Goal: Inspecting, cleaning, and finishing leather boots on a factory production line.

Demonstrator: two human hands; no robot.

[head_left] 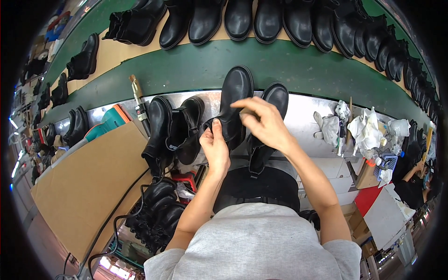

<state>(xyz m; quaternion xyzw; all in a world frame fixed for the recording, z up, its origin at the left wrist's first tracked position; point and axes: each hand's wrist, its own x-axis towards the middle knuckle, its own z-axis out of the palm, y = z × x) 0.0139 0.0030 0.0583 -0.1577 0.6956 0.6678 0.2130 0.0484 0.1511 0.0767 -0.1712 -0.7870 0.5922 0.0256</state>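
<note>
A black ankle boot (pixel 234 95) lies on the metal bench edge (pixel 303 116), toe pointing away from me. My left hand (pixel 215 148) grips its opening at the near end. My right hand (pixel 262 122) rests on the boot's upper side, fingers curled over the shaft. A second black boot (pixel 273 105) lies just to the right, partly hidden under my right hand. Another pair of black boots (pixel 173 128) sits to the left on the bench.
A green conveyor belt (pixel 186 65) carries a row of black boots (pixel 261 18) beyond the bench. A brush (pixel 138 100) lies at left, white rags (pixel 366 130) at right, a cardboard sheet (pixel 88 186) at lower left, more boots (pixel 156 210) below it.
</note>
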